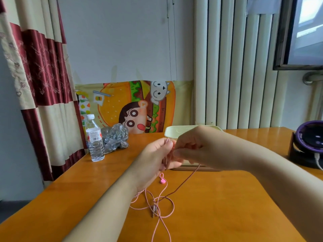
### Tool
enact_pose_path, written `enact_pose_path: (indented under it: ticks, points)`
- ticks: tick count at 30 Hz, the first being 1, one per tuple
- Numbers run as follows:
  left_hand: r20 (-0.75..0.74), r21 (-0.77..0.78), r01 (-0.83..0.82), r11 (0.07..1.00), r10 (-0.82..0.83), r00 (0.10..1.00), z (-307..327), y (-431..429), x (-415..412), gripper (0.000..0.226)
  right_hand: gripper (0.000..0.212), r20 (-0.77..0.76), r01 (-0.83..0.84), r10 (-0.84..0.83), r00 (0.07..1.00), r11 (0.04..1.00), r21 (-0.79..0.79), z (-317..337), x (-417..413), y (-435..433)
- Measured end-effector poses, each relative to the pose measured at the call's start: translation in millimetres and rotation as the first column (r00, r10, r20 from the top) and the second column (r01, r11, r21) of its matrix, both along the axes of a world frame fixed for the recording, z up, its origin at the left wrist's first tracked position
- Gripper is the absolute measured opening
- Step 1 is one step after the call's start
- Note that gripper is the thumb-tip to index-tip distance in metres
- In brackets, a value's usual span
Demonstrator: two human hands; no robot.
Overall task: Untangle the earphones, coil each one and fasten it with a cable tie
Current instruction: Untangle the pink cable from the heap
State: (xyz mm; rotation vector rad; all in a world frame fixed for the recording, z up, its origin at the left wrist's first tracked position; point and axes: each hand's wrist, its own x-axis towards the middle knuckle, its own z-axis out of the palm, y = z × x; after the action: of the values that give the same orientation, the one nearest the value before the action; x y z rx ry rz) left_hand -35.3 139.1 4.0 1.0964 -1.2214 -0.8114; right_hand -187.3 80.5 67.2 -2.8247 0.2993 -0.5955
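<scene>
Both hands are raised over a glossy orange wooden table (pixel 218 198), meeting near the middle of the view. The left hand (pixel 157 159) is turned palm inward, its thumb and fingers curled round a few upright strands of the thin pink earphone cables (pixel 172 208), with the strands' top end poking out above the thumb. The right hand (pixel 190 147) sits just at its 3 o'clock, touching it. Its fingertips are pinched together on the same strands, though blur hides exactly which strand they grip.

A darker reddish strand (pixel 183 182) drops from under the right hand toward 7 o'clock and joins the rest of the cables. These lie in a loose tangle on the table at the hands' 6 o'clock, with one loop trailing off the lower edge. Slim metal-tipped plugs (pixel 153 210) lie within the tangle. A small pink rounded piece (pixel 161 179) rests on the table just below the left hand.

Behind the hands, at 12 o'clock, stands a pale cream plastic box (pixel 174 132). At 9 o'clock stands a clear plastic water bottle with a white cap (pixel 95 140), upright, beside a crumpled greyish plastic bag (pixel 114 137). A cartoon burger-print cloth (pixel 113 105) hangs on the wall behind them. At 3 o'clock a round purple-and-black device (pixel 309 142) sits at the table's edge.
</scene>
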Motion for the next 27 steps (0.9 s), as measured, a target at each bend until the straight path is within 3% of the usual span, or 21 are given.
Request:
enact_pose_path:
  ticks: [7, 10, 13, 17, 19, 21, 25, 27]
  points:
    - [-0.075, 0.055, 0.189, 0.98, -0.185, 0.98, 2, 7, -5, 0.039, 0.019, 0.132, -0.004, -0.006, 0.991, 0.997, 0.074, 3, 4, -20]
    - [-0.107, 0.034, 0.225, 0.974, -0.22, 0.97, 5, 10, -6, 0.035, 0.023, 0.194, -0.027, -0.018, 0.981, 0.973, 0.228, 2, 6, -31]
    - [-0.146, -0.021, 0.248, 0.969, -0.248, 0.958, 10, 10, -7, 0.026, 0.038, 0.298, -0.13, -0.019, 0.954, 0.871, 0.473, -8, 11, -42]
    - [-0.372, -0.174, 0.325, 0.929, -0.368, 0.852, 19, 8, -8, 0.027, 0.042, 0.365, -0.261, -0.002, 0.931, 0.695, 0.67, -36, 25, -45]
    - [-0.483, -0.245, 0.242, 0.939, -0.334, 0.809, 23, 6, -7, 0.031, 0.031, 0.29, -0.22, 0.019, 0.957, 0.697, 0.683, -50, 29, -40]
    - [-0.49, -0.269, 0.132, 0.954, -0.253, 0.834, 26, 4, -3, 0.032, 0.028, 0.144, -0.14, 0.06, 0.988, 0.747, 0.65, -60, 31, -34]
    - [-0.335, -0.196, -0.053, 0.979, -0.016, 0.942, 21, -3, 12, 0.029, 0.02, -0.122, -0.068, 0.159, 0.98, 0.836, 0.545, -54, 23, -23]
    - [-0.164, -0.147, -0.147, 0.978, 0.123, 0.979, 15, -5, 20, 0.029, 0.021, -0.189, -0.085, 0.209, 0.96, 0.854, 0.513, -43, 17, -19]
